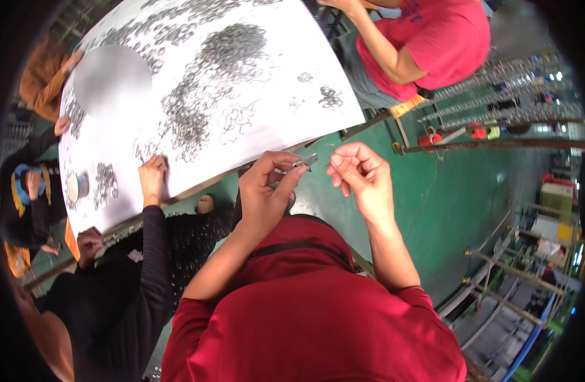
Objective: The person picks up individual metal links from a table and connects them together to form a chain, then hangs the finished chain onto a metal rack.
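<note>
My left hand (265, 184) is closed, with thumb and fingers pinching a small shiny metal piece (311, 160) that has a flat end pointing right. Its exact kind is too small to tell. Just to the right, my right hand (367, 178) pinches a thin curved wire piece (329, 145) between thumb and forefinger. The two hands are a short gap apart, in front of my body and off the near edge of the white-covered table (286, 108). Many small dark curved pieces (187, 127) lie in loose heaps on that table.
Beside me on the left, a person in black has a hand (153, 175) on the table among the pieces. A person in a pink shirt (442, 48) sits at the far right corner. A cup (77, 187) stands at the table's left. Metal racks (508, 286) stand on the right.
</note>
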### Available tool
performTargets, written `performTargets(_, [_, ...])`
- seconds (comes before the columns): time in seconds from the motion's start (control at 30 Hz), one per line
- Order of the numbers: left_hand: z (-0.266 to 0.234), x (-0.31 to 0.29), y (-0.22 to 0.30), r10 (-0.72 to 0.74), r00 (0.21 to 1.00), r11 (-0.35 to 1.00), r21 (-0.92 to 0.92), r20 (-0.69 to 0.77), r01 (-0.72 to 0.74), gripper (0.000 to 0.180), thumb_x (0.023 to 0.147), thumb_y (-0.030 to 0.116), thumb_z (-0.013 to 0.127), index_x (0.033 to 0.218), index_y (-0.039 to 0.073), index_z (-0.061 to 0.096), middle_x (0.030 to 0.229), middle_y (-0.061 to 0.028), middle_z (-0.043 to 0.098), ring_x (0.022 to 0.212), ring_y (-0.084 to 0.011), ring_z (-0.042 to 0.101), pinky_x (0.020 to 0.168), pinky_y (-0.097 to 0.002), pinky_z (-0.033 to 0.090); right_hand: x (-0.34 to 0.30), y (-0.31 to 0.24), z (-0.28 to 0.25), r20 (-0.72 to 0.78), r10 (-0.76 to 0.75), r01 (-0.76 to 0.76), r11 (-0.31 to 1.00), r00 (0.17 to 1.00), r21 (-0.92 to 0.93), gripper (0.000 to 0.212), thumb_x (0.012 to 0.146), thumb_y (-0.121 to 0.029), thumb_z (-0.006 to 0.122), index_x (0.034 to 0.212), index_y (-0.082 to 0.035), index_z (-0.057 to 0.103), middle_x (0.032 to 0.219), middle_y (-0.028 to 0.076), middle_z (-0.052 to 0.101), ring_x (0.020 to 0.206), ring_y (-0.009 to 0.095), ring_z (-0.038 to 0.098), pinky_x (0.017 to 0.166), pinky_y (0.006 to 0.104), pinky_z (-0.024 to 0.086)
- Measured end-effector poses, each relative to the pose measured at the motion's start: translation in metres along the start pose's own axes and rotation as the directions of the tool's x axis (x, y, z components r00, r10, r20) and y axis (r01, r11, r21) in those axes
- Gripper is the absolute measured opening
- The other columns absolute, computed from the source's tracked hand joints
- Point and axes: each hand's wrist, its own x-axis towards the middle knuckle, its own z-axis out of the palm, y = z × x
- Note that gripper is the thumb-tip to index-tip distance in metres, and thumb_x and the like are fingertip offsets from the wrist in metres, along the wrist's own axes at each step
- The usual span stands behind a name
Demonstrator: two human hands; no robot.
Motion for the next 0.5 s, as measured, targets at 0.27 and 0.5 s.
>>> performTargets(0.27, [0.044,0.020,0.013,0.198,0.919,0.970,0.064,0.342,-0.233,0.011,0.081,0.000,0.064,0.092,-0.001,0.063,0.084,-0.0081,0.064,0.075,-0.0130,0.061,0.064,-0.0248,0.051,-0.035,-0.011,-0.007,-0.404,-0.187,0.218,0.976,0.895,0.030,0.012,0.090,-0.010,0.058,0.096,0.000,0.056,0.078,0.006,0.063,0.062,0.008,0.055,0.049,0.0191,0.042])
performTargets(0.5, [0.071,0.062,0.021,0.284,0.817,0.958,-0.122,0.502,-0.259,0.019,0.092,0.003,0.044,0.104,-0.004,0.056,0.096,-0.0100,0.059,0.079,-0.0133,0.058,0.066,-0.0234,0.046,-0.085,-0.030,-0.016,-0.549,-0.538,0.294,0.831,0.640,-0.472,0.007,0.089,-0.002,0.057,0.094,0.002,0.054,0.081,0.006,0.057,0.070,0.010,0.055,0.063,0.0238,0.047])
